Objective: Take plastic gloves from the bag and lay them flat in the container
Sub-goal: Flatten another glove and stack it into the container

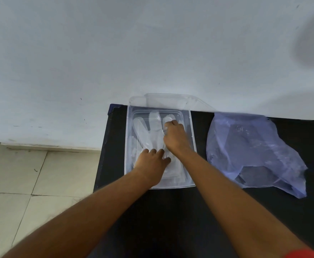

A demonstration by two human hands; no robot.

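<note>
A black table (171, 211) stands against a pale, scuffed wall (115, 53), with light floor tiles (31, 174) to its left. On the table sits a clear plastic container (193, 146), its far end against the wall, and what looks like a clear lid (171, 100) leans on the wall just behind it. To the right of the container, apart from it, lies a crumpled, translucent bluish bag (249, 146), flattened on the table with its mouth toward the near side.

Inside the container a clear plastic glove (150, 131) lies spread out, its finger parts pointing toward the wall. More thin plastic shows under it near the front of the container, though how many gloves are stacked there cannot be told.

Both hands reach into the container. The left hand (152, 162) rests palm down on the cuff end of the glove, its fingers (153, 151) slightly spread and lying flat on the plastic, pressing rather than gripping. The right hand (176, 138) is farther in, its fingers (171, 124) curled and bunched at the glove's right-hand finger part, seemingly pinching the thin plastic there; the exact grip is hidden by the knuckles.

A red edge (305, 253) shows at the lower right corner.
</note>
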